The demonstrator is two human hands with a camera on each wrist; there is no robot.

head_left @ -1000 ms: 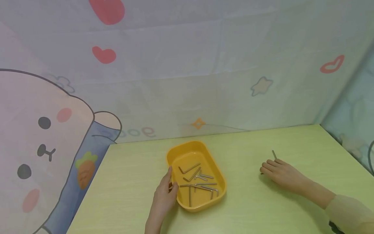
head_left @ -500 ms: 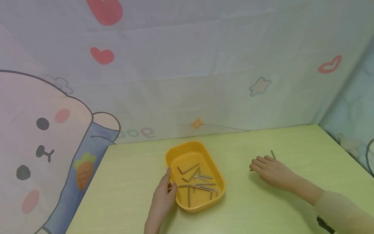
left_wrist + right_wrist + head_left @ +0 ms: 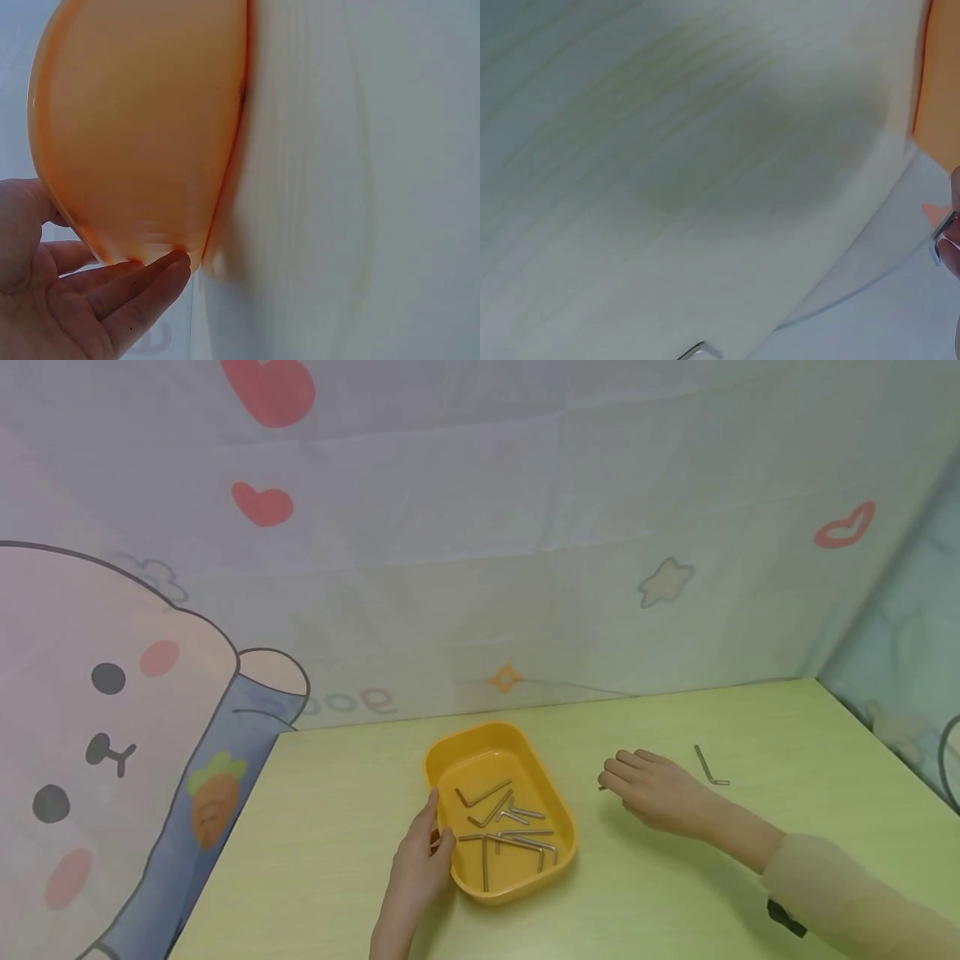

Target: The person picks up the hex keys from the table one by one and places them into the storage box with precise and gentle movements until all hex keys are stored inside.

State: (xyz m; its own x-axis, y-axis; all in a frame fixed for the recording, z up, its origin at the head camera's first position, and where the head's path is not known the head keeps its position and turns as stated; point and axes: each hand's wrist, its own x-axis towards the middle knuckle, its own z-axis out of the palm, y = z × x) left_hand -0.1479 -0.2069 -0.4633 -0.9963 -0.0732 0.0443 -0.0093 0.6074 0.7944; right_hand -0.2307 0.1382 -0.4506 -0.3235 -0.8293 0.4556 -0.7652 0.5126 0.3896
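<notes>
A yellow plastic tray [image 3: 551,793] stands on the table with several L-shaped hex keys [image 3: 483,864] lying loose in it. My left hand [image 3: 420,868] grips the tray's near left side; in the left wrist view, fingers [image 3: 150,296] lie against the outer wall [image 3: 150,150] with the thumb at the rim. To the right of the tray, my right hand [image 3: 660,793] is above the table, pinching a hex key [image 3: 938,247] whose bent end shows in the right wrist view; the rest is hidden by the fingers. Behind that hand, a single hex key [image 3: 705,766] lies on the table.
The light green table [image 3: 337,827] reaches back to a printed cloth [image 3: 420,610] with hearts, a star and a cartoon animal. At the right edge hangs a second cloth [image 3: 915,652], with a dark cable [image 3: 947,760] in front of it.
My right hand has moved left toward the tray with its hex key, uncovering the hex key left lying on the table. The left hand and the tray stay in place.
</notes>
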